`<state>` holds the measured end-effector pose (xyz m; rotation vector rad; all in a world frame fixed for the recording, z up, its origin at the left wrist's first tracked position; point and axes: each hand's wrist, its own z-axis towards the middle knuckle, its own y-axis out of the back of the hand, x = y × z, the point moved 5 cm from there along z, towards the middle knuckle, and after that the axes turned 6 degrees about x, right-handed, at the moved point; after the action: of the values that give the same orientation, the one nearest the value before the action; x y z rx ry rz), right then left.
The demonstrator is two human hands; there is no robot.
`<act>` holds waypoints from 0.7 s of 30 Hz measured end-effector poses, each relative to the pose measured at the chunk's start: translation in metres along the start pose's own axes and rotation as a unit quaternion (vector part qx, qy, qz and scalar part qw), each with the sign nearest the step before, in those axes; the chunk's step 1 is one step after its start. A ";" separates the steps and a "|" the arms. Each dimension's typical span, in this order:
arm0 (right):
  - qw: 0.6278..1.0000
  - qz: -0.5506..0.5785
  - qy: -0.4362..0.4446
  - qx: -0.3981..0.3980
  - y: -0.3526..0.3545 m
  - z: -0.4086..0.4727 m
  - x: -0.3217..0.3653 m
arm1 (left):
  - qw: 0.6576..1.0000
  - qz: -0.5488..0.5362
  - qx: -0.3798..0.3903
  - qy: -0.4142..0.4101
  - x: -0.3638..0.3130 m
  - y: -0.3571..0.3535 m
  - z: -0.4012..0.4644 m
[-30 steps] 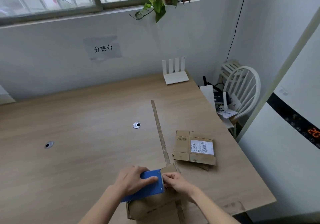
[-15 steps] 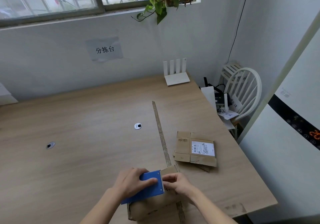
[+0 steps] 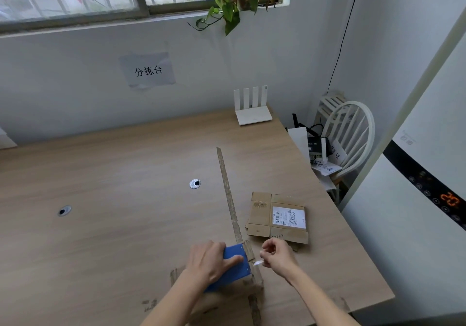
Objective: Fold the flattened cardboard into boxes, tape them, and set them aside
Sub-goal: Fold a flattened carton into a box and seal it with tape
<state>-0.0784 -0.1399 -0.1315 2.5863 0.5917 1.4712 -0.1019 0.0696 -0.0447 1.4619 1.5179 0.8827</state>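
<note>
A folded cardboard box [image 3: 227, 298] sits at the table's near edge, partly hidden under my arms. My left hand [image 3: 210, 262] grips a blue tape dispenser [image 3: 233, 269] that lies on top of the box. Just right of the dispenser, my right hand [image 3: 276, 256] pinches the clear tape end [image 3: 257, 263] and holds it a little away from the box. A flattened cardboard piece [image 3: 277, 216] with a white label lies on the table behind my right hand.
The wooden table [image 3: 113, 199] has two round cable holes [image 3: 195, 183] and a seam strip [image 3: 228, 194] running away from me. A white router [image 3: 252, 108] stands at the back. A white chair [image 3: 348, 134] and a tall white appliance [image 3: 416, 212] stand to the right.
My right hand has come off the box edge and moved to the right, drawing the tape end out from the dispenser. My left hand stays on the dispenser.
</note>
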 end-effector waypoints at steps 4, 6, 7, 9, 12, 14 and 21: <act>1.000 -0.005 -0.002 -0.013 -0.002 0.009 -0.005 | 1.000 0.003 0.011 0.009 -0.003 -0.001 0.003; 1.000 -0.007 -0.002 -0.009 -0.004 0.012 -0.005 | 1.000 0.002 0.010 0.011 -0.004 -0.002 0.004; 1.000 -0.007 -0.005 -0.007 -0.005 0.014 -0.006 | 1.000 -0.001 0.010 0.011 -0.005 -0.002 0.004; 1.000 -0.007 -0.008 -0.008 -0.007 0.017 -0.006 | 1.000 -0.005 0.009 0.013 -0.006 -0.002 0.006; 1.000 -0.015 -0.008 -0.023 -0.011 0.020 -0.009 | 1.000 -0.010 0.013 0.016 -0.008 -0.004 0.008; 0.999 0.006 -0.012 -0.029 -0.016 0.021 -0.013 | 1.000 -0.008 0.008 0.018 -0.007 -0.005 0.011; 0.994 -0.033 -0.043 -0.097 -0.016 0.009 -0.018 | 1.000 -0.001 -0.002 0.019 -0.004 -0.008 0.014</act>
<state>-0.0835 -0.1315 -0.1546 2.4439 0.4925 1.3186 -0.0920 0.0639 -0.0575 1.4479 1.5431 0.9173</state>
